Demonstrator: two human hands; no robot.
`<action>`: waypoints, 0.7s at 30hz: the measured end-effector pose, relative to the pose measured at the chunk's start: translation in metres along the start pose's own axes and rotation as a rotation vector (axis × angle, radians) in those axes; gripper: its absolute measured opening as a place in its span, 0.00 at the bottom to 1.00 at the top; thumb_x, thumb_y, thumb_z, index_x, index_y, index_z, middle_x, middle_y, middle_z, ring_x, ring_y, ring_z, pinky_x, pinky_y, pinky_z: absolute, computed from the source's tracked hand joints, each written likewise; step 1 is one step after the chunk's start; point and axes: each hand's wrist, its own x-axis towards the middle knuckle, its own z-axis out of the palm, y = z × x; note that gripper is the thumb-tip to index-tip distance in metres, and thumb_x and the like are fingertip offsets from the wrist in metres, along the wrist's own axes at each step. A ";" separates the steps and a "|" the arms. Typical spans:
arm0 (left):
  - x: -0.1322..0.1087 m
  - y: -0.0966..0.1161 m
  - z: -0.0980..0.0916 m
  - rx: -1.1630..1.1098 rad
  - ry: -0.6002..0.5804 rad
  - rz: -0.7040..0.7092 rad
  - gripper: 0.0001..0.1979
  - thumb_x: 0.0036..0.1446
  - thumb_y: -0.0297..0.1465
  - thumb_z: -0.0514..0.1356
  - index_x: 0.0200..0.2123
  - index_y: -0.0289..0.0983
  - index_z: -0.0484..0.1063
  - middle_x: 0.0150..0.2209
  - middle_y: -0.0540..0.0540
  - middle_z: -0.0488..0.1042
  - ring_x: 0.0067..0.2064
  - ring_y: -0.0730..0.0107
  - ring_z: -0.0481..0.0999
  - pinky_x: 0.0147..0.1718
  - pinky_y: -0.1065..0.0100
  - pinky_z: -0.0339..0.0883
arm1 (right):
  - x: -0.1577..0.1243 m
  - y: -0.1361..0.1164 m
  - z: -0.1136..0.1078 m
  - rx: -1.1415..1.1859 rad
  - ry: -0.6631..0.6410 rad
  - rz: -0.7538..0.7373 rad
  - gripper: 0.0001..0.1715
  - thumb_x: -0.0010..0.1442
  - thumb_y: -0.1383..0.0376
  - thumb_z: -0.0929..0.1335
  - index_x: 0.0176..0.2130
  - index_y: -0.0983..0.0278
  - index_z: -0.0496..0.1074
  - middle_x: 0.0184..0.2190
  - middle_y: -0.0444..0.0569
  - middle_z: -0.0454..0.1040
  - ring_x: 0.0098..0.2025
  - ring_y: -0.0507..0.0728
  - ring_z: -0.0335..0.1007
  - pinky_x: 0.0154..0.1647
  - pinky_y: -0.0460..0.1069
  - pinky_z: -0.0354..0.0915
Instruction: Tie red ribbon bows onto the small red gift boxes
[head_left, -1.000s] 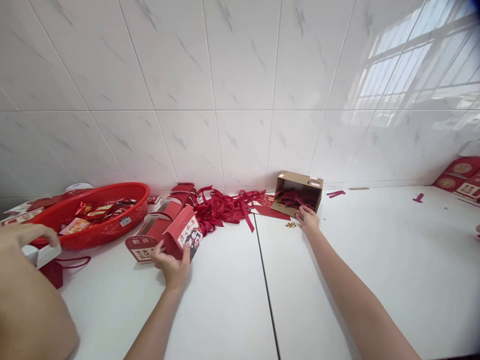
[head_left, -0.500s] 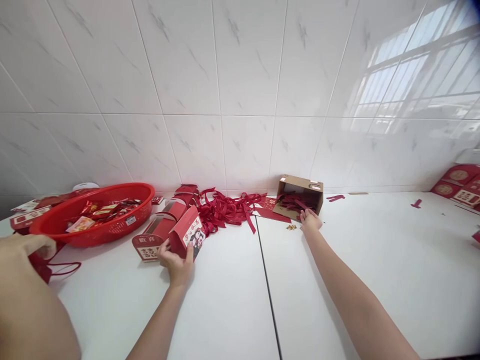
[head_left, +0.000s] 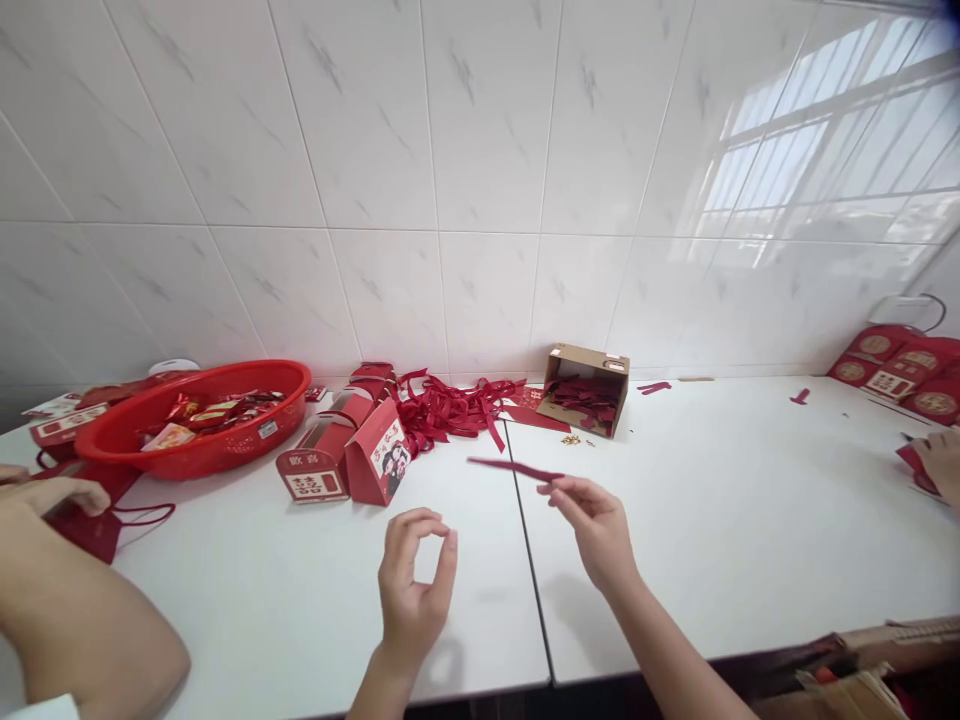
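Observation:
A narrow dark red strip (head_left: 517, 467) is pinched between the thumb and fingers of my right hand (head_left: 600, 530). It points left, above the table seam. My left hand (head_left: 416, 575) holds nothing. Its fingers curve loosely toward the thumb, forming a ring. Behind it on the table stands a red gift box (head_left: 379, 455) with a cartoon couple on its front. Beside that box is another red box (head_left: 319, 480) with white panels and characters. More dark red strips (head_left: 589, 395) lie inside a cardboard box (head_left: 589, 357) tipped on its side.
Tangled red ribbons (head_left: 457, 405) lie by the wall, and small gold pieces (head_left: 574, 440) near the cardboard box. A red plastic basket (head_left: 187, 462) holds wrapped sweets. Another person's arm (head_left: 90, 600) is at left; a hand (head_left: 943, 465) is at right, near red boxes (head_left: 892, 365).
My left hand has let go of the red gift box, now standing on the table, and moved toward me. My right hand has drawn a strip out of the cardboard box.

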 end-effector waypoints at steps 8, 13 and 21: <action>-0.013 0.049 0.002 -0.403 -0.308 -0.125 0.18 0.60 0.36 0.55 0.53 0.43 0.69 0.53 0.41 0.68 0.51 0.58 0.69 0.48 0.57 0.65 | -0.073 -0.024 0.028 0.093 -0.257 -0.065 0.04 0.54 0.66 0.72 0.32 0.57 0.78 0.38 0.49 0.78 0.39 0.58 0.75 0.44 0.55 0.70; -0.018 0.065 -0.007 -0.653 0.040 -0.211 0.13 0.65 0.34 0.48 0.39 0.39 0.72 0.45 0.43 0.72 0.53 0.61 0.68 0.54 0.57 0.59 | -0.088 -0.020 0.032 0.183 -0.184 -0.017 0.03 0.53 0.66 0.72 0.31 0.57 0.78 0.39 0.48 0.73 0.39 0.56 0.70 0.39 0.51 0.68; -0.030 0.078 -0.024 -0.634 -0.119 -0.319 0.06 0.61 0.26 0.50 0.32 0.40 0.55 0.32 0.53 0.60 0.30 0.76 0.67 0.32 0.68 0.63 | -0.101 -0.028 0.031 0.224 -0.226 -0.035 0.07 0.55 0.67 0.71 0.36 0.56 0.78 0.29 0.45 0.73 0.33 0.52 0.70 0.36 0.48 0.67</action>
